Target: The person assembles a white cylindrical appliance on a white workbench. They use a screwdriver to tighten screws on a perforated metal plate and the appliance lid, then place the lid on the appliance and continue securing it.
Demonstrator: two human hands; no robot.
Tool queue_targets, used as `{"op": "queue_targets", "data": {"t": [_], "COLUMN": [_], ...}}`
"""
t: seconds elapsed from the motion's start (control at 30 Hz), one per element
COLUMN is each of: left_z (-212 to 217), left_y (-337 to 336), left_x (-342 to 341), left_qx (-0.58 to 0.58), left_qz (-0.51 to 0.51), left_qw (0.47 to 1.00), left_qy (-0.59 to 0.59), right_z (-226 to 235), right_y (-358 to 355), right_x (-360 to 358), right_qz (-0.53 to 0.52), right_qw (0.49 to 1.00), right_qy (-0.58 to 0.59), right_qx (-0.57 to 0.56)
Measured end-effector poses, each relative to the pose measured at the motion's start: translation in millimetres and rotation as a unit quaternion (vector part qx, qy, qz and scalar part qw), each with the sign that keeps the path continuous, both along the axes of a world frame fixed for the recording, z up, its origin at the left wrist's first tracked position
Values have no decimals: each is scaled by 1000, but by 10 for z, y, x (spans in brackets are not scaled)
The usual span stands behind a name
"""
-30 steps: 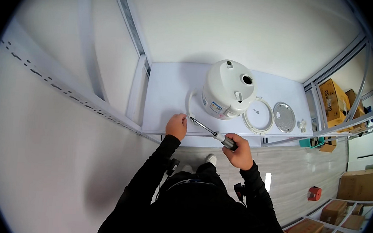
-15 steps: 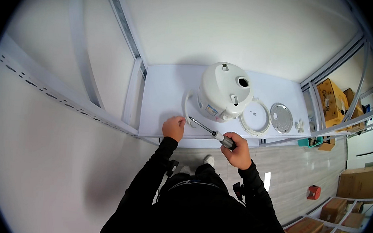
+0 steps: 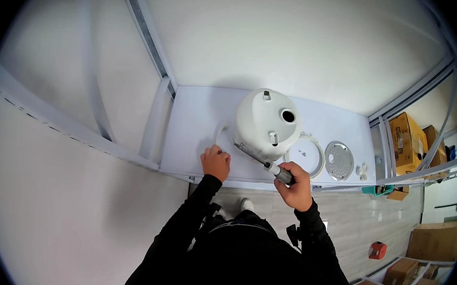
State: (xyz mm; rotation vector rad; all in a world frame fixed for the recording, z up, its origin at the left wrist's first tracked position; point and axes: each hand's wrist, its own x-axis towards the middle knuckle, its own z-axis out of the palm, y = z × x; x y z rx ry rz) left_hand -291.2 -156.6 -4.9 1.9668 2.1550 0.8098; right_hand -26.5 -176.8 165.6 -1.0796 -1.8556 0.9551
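Observation:
My right hand (image 3: 295, 187) grips the grey handle of a screwdriver (image 3: 271, 168), its shaft slanting up and left across the front of a rounded white appliance housing (image 3: 259, 115). A dark round hole and two small recessed lugs show on the housing. Near the table's front edge, my left hand (image 3: 216, 163) is closed, fingertips pinched together at the lower end of a curved white strip (image 3: 220, 134). Whatever those fingers hold is hidden. To the right of the housing lie a pale ring (image 3: 320, 157) and a round perforated metal plate (image 3: 339, 161).
Small white parts (image 3: 362, 171) sit near the right end of the white table (image 3: 195, 119). Metal posts frame both ends. Beyond the right side are cardboard boxes (image 3: 408, 139), a teal bin (image 3: 376, 190) and a red object (image 3: 378, 250) on the floor.
The view has shifted, so the table sits lower. My left hand has come over the curved strip's lower end. The screwdriver's tip now overlaps the front of the housing.

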Motion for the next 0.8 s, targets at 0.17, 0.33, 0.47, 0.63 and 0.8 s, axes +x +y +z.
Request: {"op": "queue_targets", "data": {"t": [0.17,0.33,0.47,0.63,0.8], "left_z": [50,296,657,944,1057], "left_y": [24,109,272,418,442], "left_x": [68,174,245,401,543], "left_qx": [11,75,165,125,119], "left_qz": [29,61,34,4,-9], "left_qw": [999,990,962,922,941], "left_qy": [-14,-105,-217,-368,-316], "right_z": [-104,-161,-252,-462,-384], "right_y": [281,612,872,1105,1152], "right_x": [205,301,379,454,487], "right_qz": [-29,-96,-104,-64,-21], "right_qw": [999,990,989,992,991], "right_qy": [39,48,57,101,83], "right_qx": [24,95,90,-39,-107]}}
